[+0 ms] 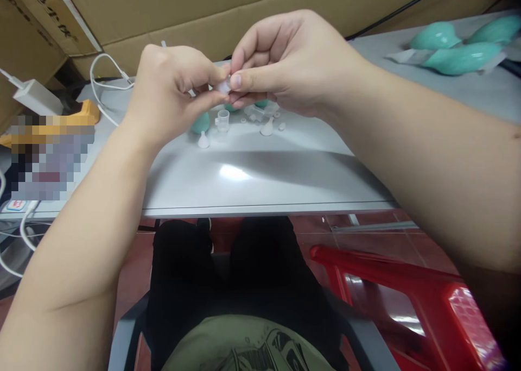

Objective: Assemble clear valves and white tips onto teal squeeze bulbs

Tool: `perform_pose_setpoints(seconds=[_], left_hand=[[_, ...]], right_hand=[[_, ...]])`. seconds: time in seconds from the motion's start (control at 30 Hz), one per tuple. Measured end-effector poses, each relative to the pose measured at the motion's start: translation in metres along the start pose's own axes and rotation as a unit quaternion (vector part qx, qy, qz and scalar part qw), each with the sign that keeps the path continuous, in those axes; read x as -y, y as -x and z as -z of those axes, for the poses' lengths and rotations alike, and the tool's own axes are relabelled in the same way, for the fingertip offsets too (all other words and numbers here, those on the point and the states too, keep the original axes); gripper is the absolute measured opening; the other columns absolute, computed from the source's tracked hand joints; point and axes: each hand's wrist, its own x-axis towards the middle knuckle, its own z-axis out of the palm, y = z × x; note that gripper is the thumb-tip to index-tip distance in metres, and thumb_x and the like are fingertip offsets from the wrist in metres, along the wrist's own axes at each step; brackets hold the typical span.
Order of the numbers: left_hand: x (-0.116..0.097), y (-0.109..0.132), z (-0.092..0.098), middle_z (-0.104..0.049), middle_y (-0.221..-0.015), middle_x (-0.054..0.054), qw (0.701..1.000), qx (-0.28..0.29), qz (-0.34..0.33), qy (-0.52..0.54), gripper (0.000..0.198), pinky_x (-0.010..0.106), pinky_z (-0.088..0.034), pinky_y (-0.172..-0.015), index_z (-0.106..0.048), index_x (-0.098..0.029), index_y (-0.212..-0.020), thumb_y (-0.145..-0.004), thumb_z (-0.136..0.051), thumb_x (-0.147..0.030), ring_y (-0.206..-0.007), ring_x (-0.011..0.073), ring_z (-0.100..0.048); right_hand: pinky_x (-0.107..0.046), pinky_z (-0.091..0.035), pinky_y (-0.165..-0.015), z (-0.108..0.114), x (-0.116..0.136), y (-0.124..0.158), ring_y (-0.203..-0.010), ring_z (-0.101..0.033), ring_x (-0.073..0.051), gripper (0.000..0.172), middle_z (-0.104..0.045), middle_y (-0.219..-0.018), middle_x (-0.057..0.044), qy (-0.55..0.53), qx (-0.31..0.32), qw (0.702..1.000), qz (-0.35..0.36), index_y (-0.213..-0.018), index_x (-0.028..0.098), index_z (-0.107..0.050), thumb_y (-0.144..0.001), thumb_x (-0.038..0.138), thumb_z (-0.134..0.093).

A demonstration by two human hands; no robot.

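Above the table, my left hand (171,88) and my right hand (285,67) meet fingertip to fingertip. Between them is a small translucent plastic part (223,86), pinched by both and mostly covered by the fingers, so its full shape is hidden. Below on the table stands a clear plastic cup-like piece (223,120) with a side spout. A white funnel-shaped piece (203,139) lies near it, and another funnel-shaped piece (267,126) is farther right, among small white bits. A teal rounded piece (200,123) shows partly under my left hand.
Several teal bulbs (464,58) lie at the table's right back. A white charger (36,96), a white cable (94,83) and a yellow object (87,113) are at left. Cardboard (163,12) walls the back. A red plastic stool (378,273) stands below right.
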Motion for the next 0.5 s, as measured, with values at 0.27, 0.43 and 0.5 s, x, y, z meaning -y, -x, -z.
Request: perform_pose_setpoints(seconds=[0.27,0.43,0.5], left_hand=[[-0.008,0.000,-0.002,-0.063,-0.062,0.003,0.995,0.020,0.059,-0.077,0.043,0.037,-0.031,-0.057,-0.074,-0.031,-0.074,-0.086,-0.080,-0.071,-0.057,0.0240,-0.060],[-0.037,-0.008,0.006,-0.066,-0.067,0.005,0.986,0.066,0.093,-0.119,0.054,0.038,-0.037,-0.062,-0.070,-0.028,-0.070,-0.102,-0.058,-0.071,-0.066,0.0250,-0.066],[-0.042,-0.010,0.008,-0.067,-0.069,0.006,0.984,0.071,0.091,-0.134,0.061,0.037,-0.038,-0.062,-0.071,-0.026,-0.072,-0.107,-0.047,-0.070,-0.067,0.0235,-0.066]], right_hand=[[-0.019,-0.066,-0.061,0.004,0.000,-0.001,-0.067,-0.079,-0.016,0.012,-0.079,-0.077,-0.010,0.003,0.012,1.000,-0.014,-0.087,0.001,-0.074,-0.086,-0.009,-0.080],[-0.020,-0.068,-0.064,0.007,-0.002,-0.001,-0.068,-0.079,-0.015,0.011,-0.079,-0.077,-0.008,-0.006,0.023,1.000,-0.012,-0.088,0.002,-0.074,-0.086,-0.004,-0.083],[-0.020,-0.068,-0.065,0.006,-0.003,-0.001,-0.069,-0.080,-0.016,0.013,-0.079,-0.078,-0.008,-0.015,0.027,0.999,-0.008,-0.087,0.002,-0.073,-0.084,-0.002,-0.086]])
